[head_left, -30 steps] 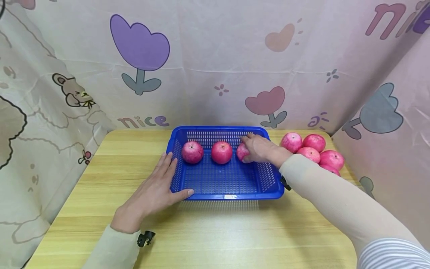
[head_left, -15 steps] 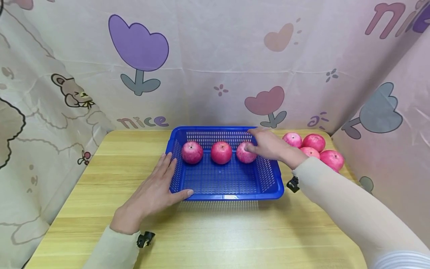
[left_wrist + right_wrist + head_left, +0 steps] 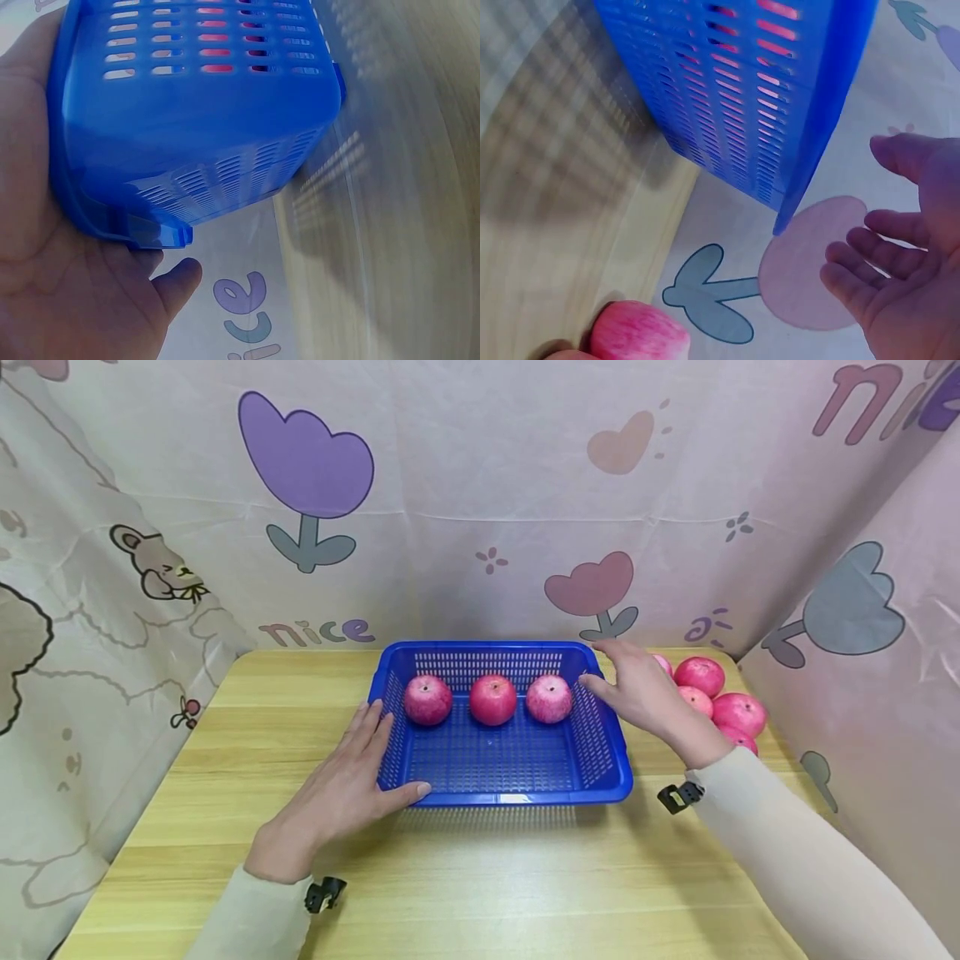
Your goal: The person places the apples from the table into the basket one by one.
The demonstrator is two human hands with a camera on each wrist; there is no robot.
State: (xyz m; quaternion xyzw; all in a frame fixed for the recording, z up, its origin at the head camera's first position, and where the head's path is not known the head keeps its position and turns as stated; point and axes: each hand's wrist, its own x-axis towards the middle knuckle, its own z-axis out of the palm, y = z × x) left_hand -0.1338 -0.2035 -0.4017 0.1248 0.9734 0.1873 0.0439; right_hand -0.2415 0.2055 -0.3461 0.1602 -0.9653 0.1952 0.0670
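Note:
A blue plastic basket [image 3: 495,798] with slotted walls stands on the table, and three apples sit in a row along its far side: a left apple [image 3: 427,700], a middle apple [image 3: 492,700] and a right apple [image 3: 549,699]. My left hand [image 3: 333,793] rests on the basket's left rim, fingers straight and thumb at the front corner. In the left wrist view the palm lies along the rim. Above the right rim hovers my right hand [image 3: 648,693], holding nothing, its fingers loosely bent in the right wrist view.
Several apples [image 3: 738,716] are grouped on the table's right side, partly hidden behind my right hand. A printed cloth [image 3: 450,527] hangs close behind the wooden table [image 3: 480,877] and along both sides.
My right hand has let go of the right apple, which stays in the basket. It has moved up and right, out over the rim. The left hand has stayed put.

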